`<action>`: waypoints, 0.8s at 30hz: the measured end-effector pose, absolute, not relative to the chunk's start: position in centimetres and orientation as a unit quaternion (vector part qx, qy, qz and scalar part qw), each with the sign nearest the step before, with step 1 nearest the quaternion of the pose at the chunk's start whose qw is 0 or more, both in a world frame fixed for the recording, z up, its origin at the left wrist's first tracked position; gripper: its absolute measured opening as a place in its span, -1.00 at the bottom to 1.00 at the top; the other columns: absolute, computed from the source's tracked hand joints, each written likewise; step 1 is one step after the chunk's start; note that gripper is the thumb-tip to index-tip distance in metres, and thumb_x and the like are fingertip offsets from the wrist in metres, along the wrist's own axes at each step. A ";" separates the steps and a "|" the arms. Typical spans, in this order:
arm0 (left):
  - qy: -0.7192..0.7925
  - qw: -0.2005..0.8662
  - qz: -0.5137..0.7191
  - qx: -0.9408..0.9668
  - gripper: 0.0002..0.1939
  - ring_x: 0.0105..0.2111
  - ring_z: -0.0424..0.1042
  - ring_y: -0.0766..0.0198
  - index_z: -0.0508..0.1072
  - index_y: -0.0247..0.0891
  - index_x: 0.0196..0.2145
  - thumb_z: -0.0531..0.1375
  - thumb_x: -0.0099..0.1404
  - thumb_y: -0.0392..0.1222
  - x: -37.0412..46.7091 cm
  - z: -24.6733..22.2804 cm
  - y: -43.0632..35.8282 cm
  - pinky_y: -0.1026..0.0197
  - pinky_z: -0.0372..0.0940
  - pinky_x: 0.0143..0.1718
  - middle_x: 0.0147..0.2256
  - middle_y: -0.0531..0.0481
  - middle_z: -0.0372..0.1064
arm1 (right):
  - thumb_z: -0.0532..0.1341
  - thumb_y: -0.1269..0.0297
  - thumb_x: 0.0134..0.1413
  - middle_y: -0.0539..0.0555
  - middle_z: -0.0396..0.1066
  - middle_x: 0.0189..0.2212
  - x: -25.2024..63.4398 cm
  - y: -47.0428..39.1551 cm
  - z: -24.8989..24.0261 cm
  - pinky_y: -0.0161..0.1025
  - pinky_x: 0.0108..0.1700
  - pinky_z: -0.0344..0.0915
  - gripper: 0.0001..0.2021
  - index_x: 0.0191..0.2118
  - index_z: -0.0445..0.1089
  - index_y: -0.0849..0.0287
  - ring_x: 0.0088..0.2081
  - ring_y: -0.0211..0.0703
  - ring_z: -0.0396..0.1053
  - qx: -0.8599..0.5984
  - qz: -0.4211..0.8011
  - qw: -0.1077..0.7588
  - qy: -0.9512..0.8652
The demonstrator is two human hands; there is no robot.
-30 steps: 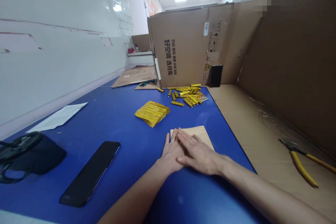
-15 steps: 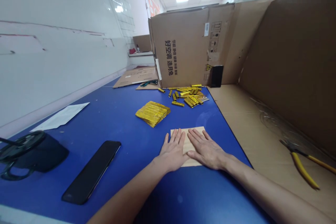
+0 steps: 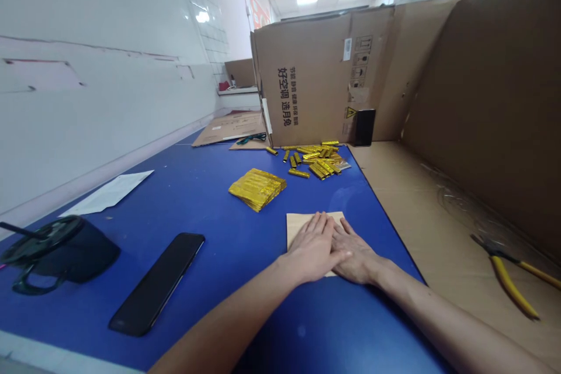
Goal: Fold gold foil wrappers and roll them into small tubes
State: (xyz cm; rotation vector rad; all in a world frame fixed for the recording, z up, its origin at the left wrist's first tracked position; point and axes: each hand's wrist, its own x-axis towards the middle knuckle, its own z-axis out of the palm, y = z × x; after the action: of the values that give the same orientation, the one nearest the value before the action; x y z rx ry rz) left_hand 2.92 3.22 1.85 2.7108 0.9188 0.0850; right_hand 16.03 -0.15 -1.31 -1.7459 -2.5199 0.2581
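— Brown card sheet [image 3: 295,225] lies flat on the blue worktop [image 3: 197,198], near its right edge; both hands press on it?

— Yes. The left hand [image 3: 313,245] lies palm down, overlapping the right hand [image 3: 357,257]. Fingers [image 3: 322,223] are straight and close together, clamped on nothing.

— Any writing?

— The upright cardboard box [image 3: 315,87] carries black Chinese characters printed sideways, small handling symbols and a yellow warning triangle; I can't read finer labels.

— Around it?

— A stack of gold foil [image 3: 258,188], gold rolls [image 3: 313,158], a black phone [image 3: 158,283], and yellow-handled pliers [image 3: 511,280] well to the right
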 end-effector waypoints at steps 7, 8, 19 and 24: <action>0.327 0.132 0.025 0.935 -0.19 0.18 -0.46 0.15 -0.32 -0.36 0.19 -0.30 0.17 0.29 0.8 -1.3 4.8 0.00 -0.39 0.12 0.20 -0.13 -0.44 | -0.13 -0.12 -0.01 0.21 -0.30 0.21 16.1 -0.3 -1.5 0.07 0.14 -0.36 -0.24 0.21 -0.26 0.33 0.20 0.00 -0.39 -0.590 0.077 0.043 -0.803; 0.334 0.124 0.021 0.934 -0.18 0.18 -0.46 0.14 -0.31 -0.38 0.18 -0.31 0.16 0.30 0.4 -1.3 5.0 -0.02 -0.40 0.12 0.20 -0.15 -0.44 | -0.15 -0.14 -0.01 0.22 -0.31 0.21 16.2 -0.3 -1.6 0.07 0.14 -0.36 -0.22 0.21 -0.25 0.34 0.20 -0.01 -0.40 -0.600 0.074 0.044 -0.795; 0.333 0.077 -0.001 0.940 -0.06 0.17 -0.47 0.07 -0.29 -0.41 0.18 -0.26 0.07 0.39 -0.7 -1.6 5.7 -0.10 -0.40 0.10 0.19 -0.19 -0.45 | -0.23 -0.24 -0.06 0.28 -0.30 0.20 17.0 0.6 0.2 0.16 0.11 -0.35 -0.15 0.19 -0.17 0.40 0.19 0.05 -0.36 -0.707 0.090 0.048 -0.700; 0.328 0.057 -0.025 0.943 -0.16 0.17 -0.47 0.04 -0.29 -0.37 0.18 -0.17 0.14 0.26 -0.7 -1.9 6.3 -0.12 -0.39 0.09 0.20 -0.18 -0.47 | -0.26 -0.15 0.04 0.15 -0.37 0.21 13.6 -0.1 0.5 -0.01 0.15 -0.28 -0.25 0.21 -0.34 0.30 0.20 -0.14 -0.42 -0.590 0.150 0.093 -0.788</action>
State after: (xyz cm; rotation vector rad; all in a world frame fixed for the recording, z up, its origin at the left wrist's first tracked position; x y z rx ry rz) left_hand -0.69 6.32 -1.92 2.8575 0.9952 -0.0765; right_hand 13.60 -0.13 0.51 -1.7493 -2.3386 0.4461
